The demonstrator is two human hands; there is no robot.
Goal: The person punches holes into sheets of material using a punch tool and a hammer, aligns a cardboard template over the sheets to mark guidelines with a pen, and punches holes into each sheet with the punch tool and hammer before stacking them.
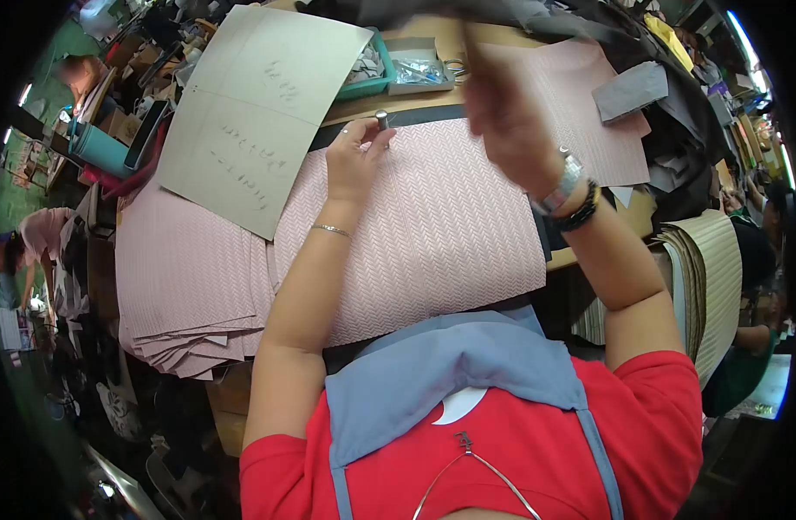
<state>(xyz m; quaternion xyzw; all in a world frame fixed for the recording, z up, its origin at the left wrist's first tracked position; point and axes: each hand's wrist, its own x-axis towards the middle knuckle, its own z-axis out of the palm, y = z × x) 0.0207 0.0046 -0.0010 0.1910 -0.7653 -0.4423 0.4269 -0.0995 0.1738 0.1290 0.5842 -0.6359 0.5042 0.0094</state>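
My left hand pinches a small metal punch upright at the top left edge of a pink textured sheet. Above the sheet's upper right, my right hand is raised, its fingers wrapped round the handle of a tool whose upper part is smeared by motion. A dark board shows beneath the sheet's far edge. To the left, a grey-green card with handwriting lies over a stack of pink sheets.
At the back stand a teal tray and a grey box of small parts, with scissors beside them. Another pink sheet and a grey piece lie right. Folded sheets hang at the right; people sit at the far left.
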